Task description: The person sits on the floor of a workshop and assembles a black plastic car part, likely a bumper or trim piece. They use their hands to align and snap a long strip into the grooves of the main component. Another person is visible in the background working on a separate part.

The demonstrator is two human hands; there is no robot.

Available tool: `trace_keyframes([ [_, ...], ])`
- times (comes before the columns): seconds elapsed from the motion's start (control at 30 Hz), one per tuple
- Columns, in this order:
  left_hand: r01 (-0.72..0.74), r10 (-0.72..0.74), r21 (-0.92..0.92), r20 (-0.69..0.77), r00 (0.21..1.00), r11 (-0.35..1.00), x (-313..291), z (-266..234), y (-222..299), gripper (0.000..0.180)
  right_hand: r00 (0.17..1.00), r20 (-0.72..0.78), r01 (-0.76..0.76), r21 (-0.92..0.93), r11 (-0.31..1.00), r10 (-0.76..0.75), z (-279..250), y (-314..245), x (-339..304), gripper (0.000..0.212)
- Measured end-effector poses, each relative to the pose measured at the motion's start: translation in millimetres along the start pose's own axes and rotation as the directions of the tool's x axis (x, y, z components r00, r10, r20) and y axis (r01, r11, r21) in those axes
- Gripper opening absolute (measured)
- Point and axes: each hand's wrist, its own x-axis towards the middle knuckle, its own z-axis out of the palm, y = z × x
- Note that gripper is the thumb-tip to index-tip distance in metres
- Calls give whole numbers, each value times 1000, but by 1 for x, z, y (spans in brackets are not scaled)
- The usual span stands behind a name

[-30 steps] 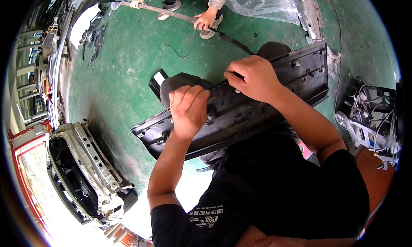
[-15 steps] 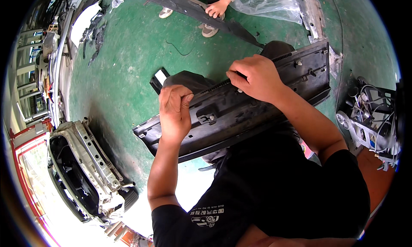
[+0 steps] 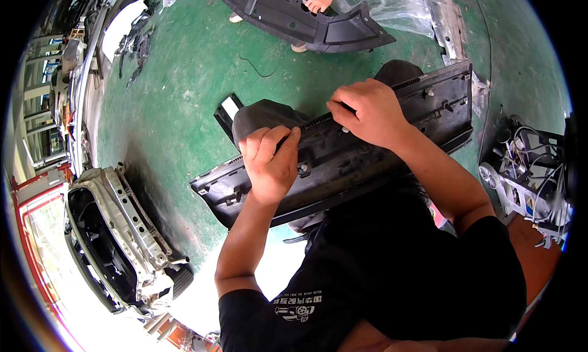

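Observation:
Across my lap lies a long black plastic car trim panel (image 3: 361, 171), its ribbed inner side with clips facing up. My left hand (image 3: 269, 159) is closed on the panel's far edge, left of its middle, thumb and fingers bent over the rim. Further right along that same edge, my right hand (image 3: 370, 110) grips with curled fingers. The fingertips of both hands are partly hidden. Small pale clips (image 3: 430, 92) sit on the panel near its right end.
Ahead, a co-worker's hand (image 3: 320, 2) holds a curved black plastic car part (image 3: 306, 24). A cut car body section (image 3: 122, 229) stands at lower left. A wheeled machine with cables (image 3: 527, 174) is at right. Clear plastic sheeting (image 3: 398, 9) and a black-and-white piece (image 3: 228, 110) lie on the green floor.
My left hand has slid right along the panel's edge, nearer to my right hand. My right hand stays almost in place. The co-worker's black part has turned to show its broad face.

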Motion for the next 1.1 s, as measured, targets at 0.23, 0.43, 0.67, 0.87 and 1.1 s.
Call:
trace_keyframes([
  [0.23, -2, 3, -11, 102, 995, 1000, 13, -2, 0, 24, 1000, -9, 7, 18, 1000, -6, 3, 3, -2, 20],
  [0.43, 40, -1, -145, 256, 967, 989, 27, -8, -9, 22, 1000, -8, 11, 1, 1000, -11, 2, 3, -3, 21],
  [0.67, 132, -103, -295, 111, 988, 946, 15, -19, -27, 13, 1000, -14, 6, -11, 1000, -6, 2, 4, -4, 21],
  [0.87, 263, -224, -190, 206, 953, 946, 0, -28, -31, 13, 1000, -5, 2, 22, 1000, -2, 0, 1, -4, 20],
  [1.1, 72, -60, -67, 169, 984, 995, 9, -16, 3, 34, 1000, -10, 11, 8, 1000, -11, 1, 0, -6, 21],
])
